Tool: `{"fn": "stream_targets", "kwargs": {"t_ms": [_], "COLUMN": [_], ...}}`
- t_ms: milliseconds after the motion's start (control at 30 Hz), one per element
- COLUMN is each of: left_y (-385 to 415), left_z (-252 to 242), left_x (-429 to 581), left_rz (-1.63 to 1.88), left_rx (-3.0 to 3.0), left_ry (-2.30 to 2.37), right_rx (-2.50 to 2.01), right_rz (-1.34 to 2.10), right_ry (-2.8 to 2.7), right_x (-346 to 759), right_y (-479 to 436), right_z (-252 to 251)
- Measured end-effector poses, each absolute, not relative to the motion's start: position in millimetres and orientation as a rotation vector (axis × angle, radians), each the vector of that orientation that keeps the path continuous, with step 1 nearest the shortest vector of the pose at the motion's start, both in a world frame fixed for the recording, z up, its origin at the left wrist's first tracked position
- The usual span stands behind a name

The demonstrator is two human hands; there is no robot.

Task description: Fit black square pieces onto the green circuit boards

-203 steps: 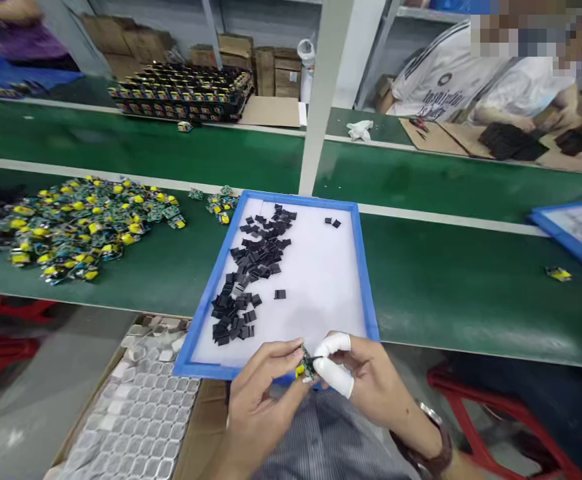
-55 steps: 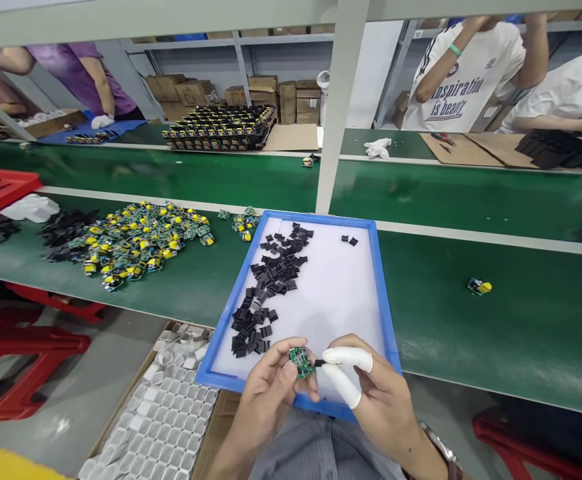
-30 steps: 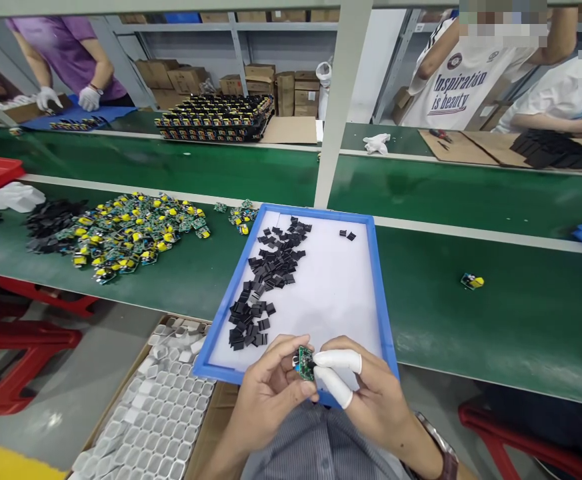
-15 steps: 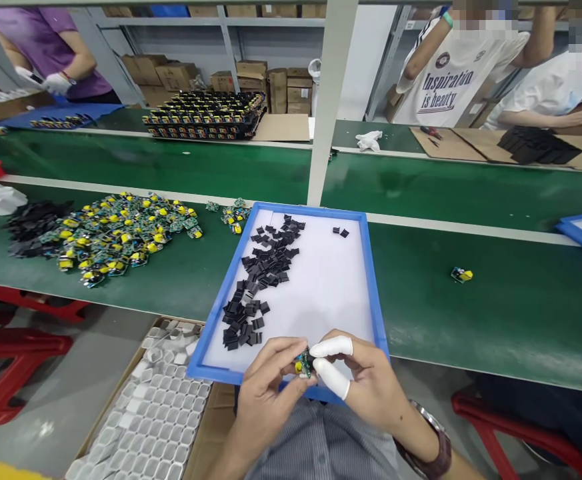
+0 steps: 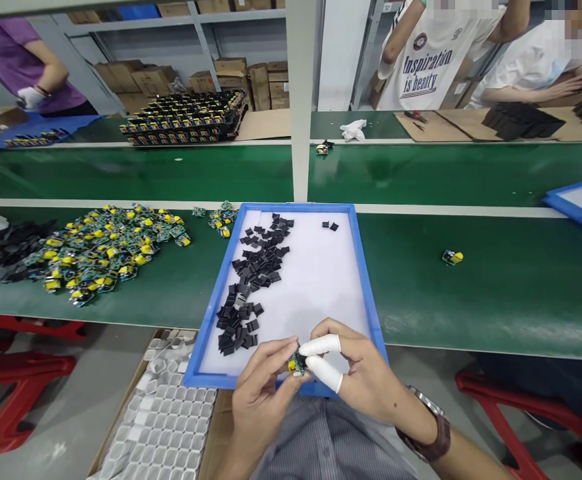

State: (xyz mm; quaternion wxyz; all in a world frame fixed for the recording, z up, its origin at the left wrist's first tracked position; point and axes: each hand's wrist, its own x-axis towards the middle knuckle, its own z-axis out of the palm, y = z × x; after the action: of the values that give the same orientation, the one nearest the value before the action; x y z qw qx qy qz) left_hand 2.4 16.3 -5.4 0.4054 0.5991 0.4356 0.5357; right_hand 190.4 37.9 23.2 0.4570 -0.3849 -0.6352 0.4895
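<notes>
Left hand (image 5: 262, 389): I see one green-and-yellow circuit board (image 5: 297, 364) gripped
Right hand (image 5: 361, 373): pinching one black piece (image 5: 303, 360)
White shirt (image 5: 415, 81): "Inspiration is beauty"

Your left hand (image 5: 265, 383) hid part of its circuit board (image 5: 298, 364), and the dark piece (image 5: 303, 361) in your right hand (image 5: 355, 363) was too small to make out. The view's edge cut off white cups (image 5: 165, 415) below your left hand and a blue tray (image 5: 575, 212) well right of your right hand.

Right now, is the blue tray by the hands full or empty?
Neither: the tray is partly filled. Black pieces crowd its left side, two lie far right, white floor shows between.
</notes>
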Motion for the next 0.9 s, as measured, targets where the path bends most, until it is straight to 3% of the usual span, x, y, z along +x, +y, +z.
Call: {"fn": "stream_targets", "kwargs": {"t_ms": [900], "left_y": [15], "left_z": [-9], "left_x": [1], "left_rz": [1.204], "left_rx": [1.555], "left_ry": [1.124], "right_rx": [-1.083], "right_rz": [1.201], "right_ry": [-1.68], "right_x": [193], "right_y": [38], "right_z": [34]}}
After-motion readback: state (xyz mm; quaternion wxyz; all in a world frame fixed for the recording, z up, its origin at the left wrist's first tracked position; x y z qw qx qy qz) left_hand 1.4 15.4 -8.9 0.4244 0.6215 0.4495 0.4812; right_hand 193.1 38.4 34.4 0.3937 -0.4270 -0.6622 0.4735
